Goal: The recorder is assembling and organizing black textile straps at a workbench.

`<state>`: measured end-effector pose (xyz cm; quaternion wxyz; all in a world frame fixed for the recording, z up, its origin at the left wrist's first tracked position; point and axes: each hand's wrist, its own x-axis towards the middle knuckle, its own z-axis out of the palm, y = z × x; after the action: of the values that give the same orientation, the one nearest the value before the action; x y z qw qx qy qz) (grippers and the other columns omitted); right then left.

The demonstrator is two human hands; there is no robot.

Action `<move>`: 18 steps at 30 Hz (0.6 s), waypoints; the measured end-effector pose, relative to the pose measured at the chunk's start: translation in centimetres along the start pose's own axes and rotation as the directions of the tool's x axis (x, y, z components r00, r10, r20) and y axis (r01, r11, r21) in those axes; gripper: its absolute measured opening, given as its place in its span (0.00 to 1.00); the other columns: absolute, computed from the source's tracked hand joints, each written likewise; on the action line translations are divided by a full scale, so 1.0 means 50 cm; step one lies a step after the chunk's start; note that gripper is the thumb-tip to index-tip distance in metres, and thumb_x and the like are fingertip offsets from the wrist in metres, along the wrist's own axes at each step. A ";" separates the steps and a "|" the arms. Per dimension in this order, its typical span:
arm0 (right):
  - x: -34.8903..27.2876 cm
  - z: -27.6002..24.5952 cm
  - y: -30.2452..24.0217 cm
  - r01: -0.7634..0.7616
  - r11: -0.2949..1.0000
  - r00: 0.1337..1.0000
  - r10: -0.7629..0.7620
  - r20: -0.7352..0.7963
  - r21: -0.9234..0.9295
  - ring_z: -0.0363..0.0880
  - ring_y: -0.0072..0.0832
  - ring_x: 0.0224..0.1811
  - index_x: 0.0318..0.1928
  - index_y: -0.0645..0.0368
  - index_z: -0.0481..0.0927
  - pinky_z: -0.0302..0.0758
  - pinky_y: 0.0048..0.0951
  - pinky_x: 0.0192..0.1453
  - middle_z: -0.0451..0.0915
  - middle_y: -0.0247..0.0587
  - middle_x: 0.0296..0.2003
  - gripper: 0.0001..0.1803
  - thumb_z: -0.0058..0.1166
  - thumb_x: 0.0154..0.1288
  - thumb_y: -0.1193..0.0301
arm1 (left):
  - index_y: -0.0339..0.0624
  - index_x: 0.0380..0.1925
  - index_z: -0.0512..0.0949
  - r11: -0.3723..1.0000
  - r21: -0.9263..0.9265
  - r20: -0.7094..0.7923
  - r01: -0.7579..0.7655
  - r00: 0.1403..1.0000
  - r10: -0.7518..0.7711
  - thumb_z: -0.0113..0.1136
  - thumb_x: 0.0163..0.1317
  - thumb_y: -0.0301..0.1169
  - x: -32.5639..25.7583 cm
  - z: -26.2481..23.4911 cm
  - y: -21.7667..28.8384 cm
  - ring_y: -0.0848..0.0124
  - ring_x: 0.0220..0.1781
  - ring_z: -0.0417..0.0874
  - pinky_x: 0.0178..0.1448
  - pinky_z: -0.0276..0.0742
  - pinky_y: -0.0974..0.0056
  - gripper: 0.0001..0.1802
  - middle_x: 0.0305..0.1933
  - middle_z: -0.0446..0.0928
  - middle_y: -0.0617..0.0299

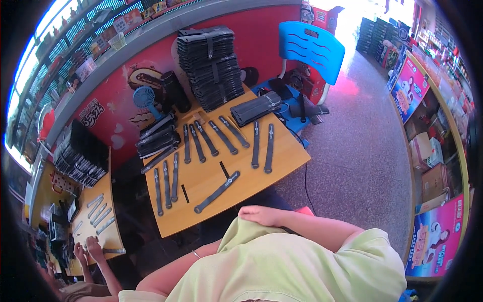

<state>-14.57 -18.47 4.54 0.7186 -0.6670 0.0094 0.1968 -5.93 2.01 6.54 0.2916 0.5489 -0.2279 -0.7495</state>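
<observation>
While the long, dark-grey fabric straps with rounded ends (pixel 217 192) lie loose on the yellow wooden table (pixel 282 158) at the centre of the frame, the work looks only partly done: the straps are set out separately, most in loose rows, and neither hand visibly works on one. The tall stack of flat black folded pieces (pixel 198 65) at upper centre may be finished or waiting; I cannot tell which. The right hand (pixel 256 215), just below the table's front edge, pinches the hem of the pale-green T-shirt (pixel 302 267); the left hand is hidden behind the cloth, so its state cannot be told. Each strap appears narrow, flat and matte, many with a small pale round mark near one end; the nearest lies slantwise near the front edge.
</observation>
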 end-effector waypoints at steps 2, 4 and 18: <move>0.007 0.003 -0.007 0.003 1.000 0.993 0.001 -0.117 0.027 0.69 0.21 0.44 0.44 0.58 0.74 0.68 0.28 0.52 0.74 0.32 0.38 0.14 0.42 0.73 0.61 | 0.40 0.54 0.73 1.000 0.023 -0.017 -0.017 1.000 0.018 0.55 0.64 0.33 0.011 0.003 -0.003 0.78 0.56 0.71 0.61 0.67 0.69 0.19 0.54 0.74 0.62; 0.016 0.008 -0.010 0.005 0.992 0.990 -0.022 -0.141 -0.126 0.71 0.23 0.44 0.44 0.57 0.74 0.69 0.28 0.52 0.75 0.34 0.39 0.13 0.43 0.72 0.61 | 0.40 0.54 0.73 0.998 0.047 -0.032 -0.034 0.999 0.036 0.55 0.63 0.33 0.005 -0.003 -0.022 0.77 0.56 0.71 0.61 0.67 0.69 0.19 0.54 0.74 0.62; 0.007 0.063 0.018 0.320 0.835 0.882 -0.090 0.462 -0.448 0.74 0.41 0.52 0.47 0.59 0.75 0.69 0.33 0.55 0.76 0.50 0.48 0.18 0.49 0.65 0.59 | 0.37 0.52 0.74 0.926 0.327 -0.128 -0.187 0.962 0.239 0.57 0.61 0.32 0.036 -0.007 -0.014 0.70 0.57 0.74 0.61 0.68 0.63 0.20 0.54 0.76 0.57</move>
<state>-15.28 -15.30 3.93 0.5170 -0.7717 -0.2722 0.2513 -6.14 1.28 4.71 0.2990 0.6204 -0.3769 -0.6194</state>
